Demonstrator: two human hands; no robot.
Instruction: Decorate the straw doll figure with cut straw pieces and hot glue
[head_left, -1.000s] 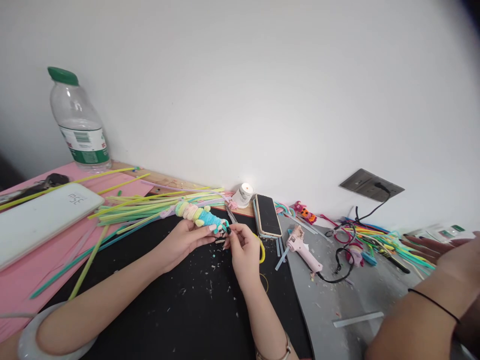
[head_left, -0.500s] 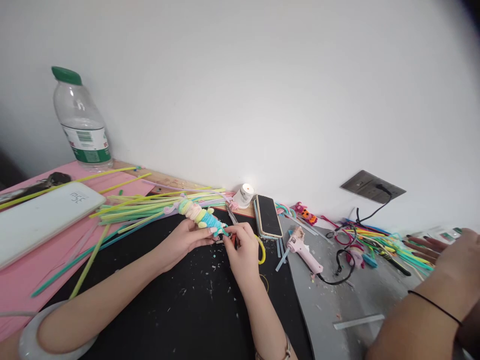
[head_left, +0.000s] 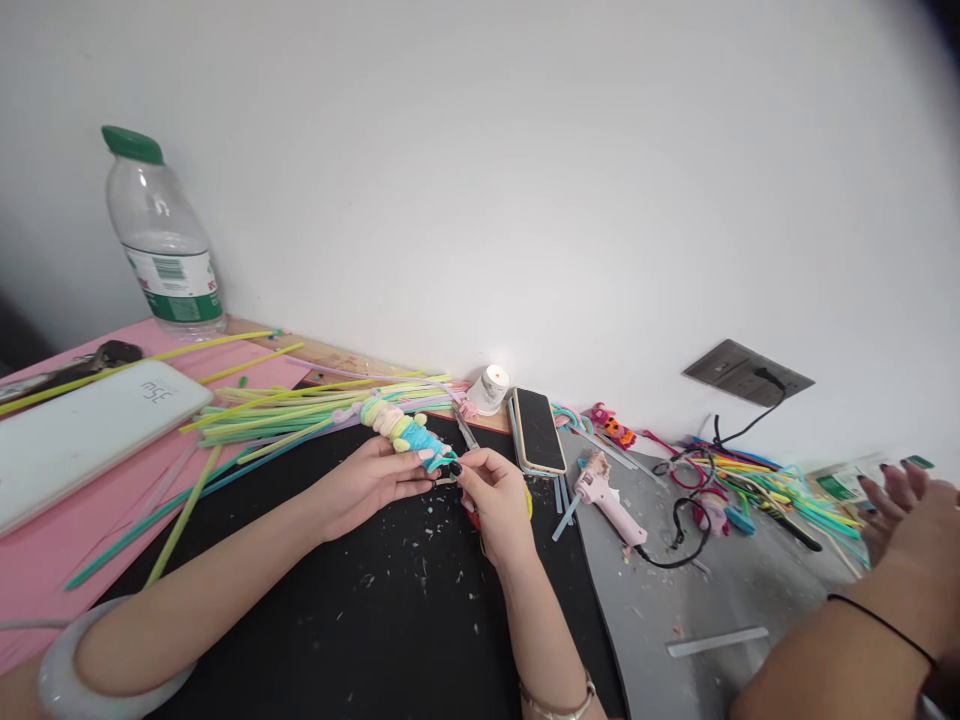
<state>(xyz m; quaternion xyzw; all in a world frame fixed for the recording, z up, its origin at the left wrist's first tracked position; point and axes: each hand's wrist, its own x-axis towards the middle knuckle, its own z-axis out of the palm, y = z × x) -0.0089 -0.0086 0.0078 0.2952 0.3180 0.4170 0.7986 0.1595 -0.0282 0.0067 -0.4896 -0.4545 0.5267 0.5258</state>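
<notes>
A pipe-cleaner figure (head_left: 412,435), wound in bands of green, pale pink, yellow and blue, lies slanted above the black mat. My left hand (head_left: 364,490) is closed around its underside, thumb on the blue part. At the figure's lower right end, my right hand (head_left: 499,505) pinches a blue-green tip between thumb and forefinger. Partly hidden behind that hand are scissors (head_left: 466,430), their grey blades pointing at the wall. A bundle of pastel pipe cleaners (head_left: 262,418) lies beyond my left arm.
Along the wall stand a paper cup (head_left: 491,392) and a phone (head_left: 538,430). A pink glue gun (head_left: 611,505) lies to the right, its black cord trailing. A co-worker's hand (head_left: 907,520) is at far right. A bottle (head_left: 169,240) and white power bank (head_left: 97,435) are left.
My right hand has shifted slightly right, drawing away from the figure's body while pinching its tip. The figure has tilted a little. The co-worker's hand has moved and its fingers are raised.
</notes>
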